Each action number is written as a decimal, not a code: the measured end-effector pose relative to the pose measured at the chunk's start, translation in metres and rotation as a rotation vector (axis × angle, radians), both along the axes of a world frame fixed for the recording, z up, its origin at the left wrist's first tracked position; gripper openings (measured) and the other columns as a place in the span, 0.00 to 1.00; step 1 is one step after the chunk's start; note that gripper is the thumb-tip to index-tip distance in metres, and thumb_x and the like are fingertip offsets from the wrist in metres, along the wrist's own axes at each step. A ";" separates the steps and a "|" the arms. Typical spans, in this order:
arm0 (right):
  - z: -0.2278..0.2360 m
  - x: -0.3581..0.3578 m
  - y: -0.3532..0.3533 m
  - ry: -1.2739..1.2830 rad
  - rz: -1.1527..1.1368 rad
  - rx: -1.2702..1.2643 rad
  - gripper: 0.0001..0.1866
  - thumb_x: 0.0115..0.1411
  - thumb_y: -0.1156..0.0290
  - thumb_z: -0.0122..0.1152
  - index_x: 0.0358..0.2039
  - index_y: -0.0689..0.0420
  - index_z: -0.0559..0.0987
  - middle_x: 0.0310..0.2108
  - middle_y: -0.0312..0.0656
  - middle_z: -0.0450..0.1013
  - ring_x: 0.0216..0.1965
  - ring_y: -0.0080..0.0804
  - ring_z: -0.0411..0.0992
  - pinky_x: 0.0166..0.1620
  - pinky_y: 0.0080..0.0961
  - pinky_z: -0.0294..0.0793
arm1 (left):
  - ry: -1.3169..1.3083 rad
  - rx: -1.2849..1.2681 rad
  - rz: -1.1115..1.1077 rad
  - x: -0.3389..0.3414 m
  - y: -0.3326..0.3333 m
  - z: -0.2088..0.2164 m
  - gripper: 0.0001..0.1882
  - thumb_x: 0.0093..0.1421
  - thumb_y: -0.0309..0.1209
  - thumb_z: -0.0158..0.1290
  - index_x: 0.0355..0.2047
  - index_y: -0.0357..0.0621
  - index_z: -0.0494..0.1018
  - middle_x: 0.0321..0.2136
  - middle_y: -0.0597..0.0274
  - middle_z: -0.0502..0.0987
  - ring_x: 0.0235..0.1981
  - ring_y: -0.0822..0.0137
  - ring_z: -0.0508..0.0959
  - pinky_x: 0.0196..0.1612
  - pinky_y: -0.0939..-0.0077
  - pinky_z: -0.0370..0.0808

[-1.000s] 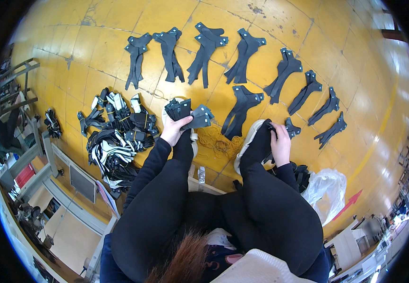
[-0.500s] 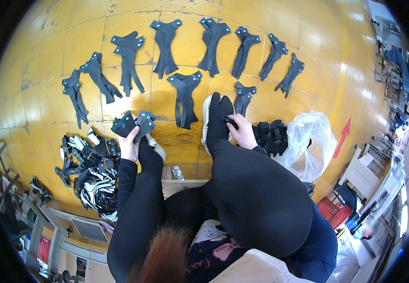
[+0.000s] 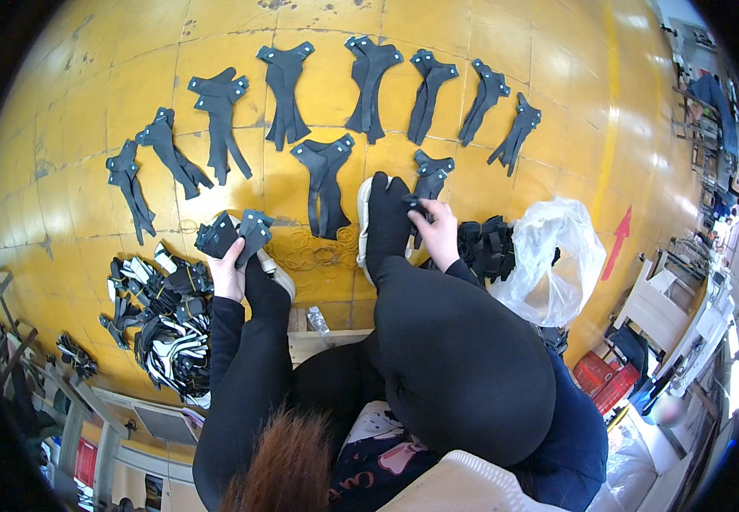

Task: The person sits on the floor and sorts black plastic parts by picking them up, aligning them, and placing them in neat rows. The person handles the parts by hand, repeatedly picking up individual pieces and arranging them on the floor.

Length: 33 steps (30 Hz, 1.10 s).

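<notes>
My left hand (image 3: 228,271) is closed on a folded bunch of black fabric pieces (image 3: 255,227) with small pale labels, held over my left shoe. My right hand (image 3: 439,232) pinches a small black piece (image 3: 413,204) beside my right foot; its exact kind cannot be made out. Just beyond that hand lies a little stack of black fabric pieces (image 3: 431,175). Another labelled stack (image 3: 323,183) rests on the floor between my feet and the far row. Thin tan loops, like rubber bands (image 3: 310,253), are heaped between my feet.
An arc of similar black stacks (image 3: 288,90) spreads across the yellow floor. Bundled black and white pieces (image 3: 173,341) pile up at left. Right of my leg are black bundles (image 3: 487,247) and a clear plastic bag (image 3: 557,264). Red crates (image 3: 604,384) stand lower right.
My right hand has lifted the small black piece slightly, and more of it shows now. The left hand keeps its bunch. The whole view has shifted a little.
</notes>
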State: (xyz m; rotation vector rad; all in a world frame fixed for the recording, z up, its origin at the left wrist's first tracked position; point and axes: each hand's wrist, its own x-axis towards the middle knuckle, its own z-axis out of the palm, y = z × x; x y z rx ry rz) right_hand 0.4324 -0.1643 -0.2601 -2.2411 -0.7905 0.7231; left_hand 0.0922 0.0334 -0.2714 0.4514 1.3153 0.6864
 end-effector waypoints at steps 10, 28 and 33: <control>-0.051 0.028 -0.027 0.354 -0.585 -0.033 0.26 0.54 0.81 0.59 0.54 0.65 0.67 0.37 0.43 0.73 0.34 0.25 0.71 0.41 0.19 0.71 | 0.025 0.030 0.008 0.016 -0.002 0.015 0.17 0.53 0.19 0.58 0.42 0.44 0.69 0.37 0.64 0.76 0.37 0.69 0.78 0.39 0.75 0.77; 0.068 -0.028 0.148 1.088 0.150 0.110 0.16 0.62 0.72 0.54 0.49 0.64 0.72 0.40 0.40 0.74 0.40 0.22 0.71 0.44 0.19 0.69 | -0.014 0.289 -0.271 0.087 0.036 0.081 0.20 0.48 0.14 0.60 0.43 0.34 0.72 0.36 0.59 0.79 0.36 0.70 0.78 0.43 0.76 0.75; 0.069 -0.055 0.169 1.120 0.252 0.075 0.21 0.59 0.75 0.59 0.53 0.64 0.70 0.42 0.36 0.72 0.42 0.20 0.69 0.47 0.19 0.68 | -0.092 0.261 -0.197 0.087 0.034 0.083 0.21 0.48 0.15 0.60 0.44 0.36 0.71 0.38 0.61 0.78 0.38 0.71 0.78 0.44 0.76 0.74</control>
